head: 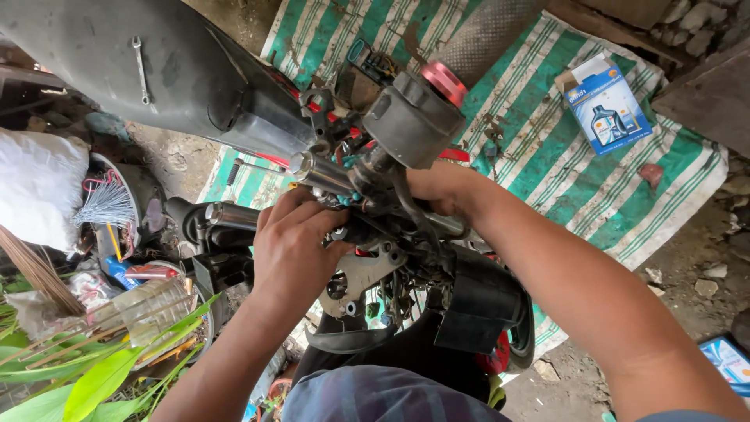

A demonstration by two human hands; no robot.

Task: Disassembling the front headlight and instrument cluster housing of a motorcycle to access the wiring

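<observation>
My left hand (293, 242) grips the motorbike's stripped steering column (367, 227), fingers curled around it. My right hand (437, 187) reaches in behind the wiring; I can't tell its grip. A blue box (605, 101) lies on the striped mat (562, 164).

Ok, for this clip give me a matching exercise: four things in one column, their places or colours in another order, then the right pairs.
Things:
1. spanner
2. oil carton
3. round cap
4. left hand

Descriptions:
A. red, atop the grey housing
B. lying on the dark motorcycle seat
C. gripping the stripped steering parts
D. blue and white, on the green striped mat

Pairs: 1-B, 2-D, 3-A, 4-C
</observation>
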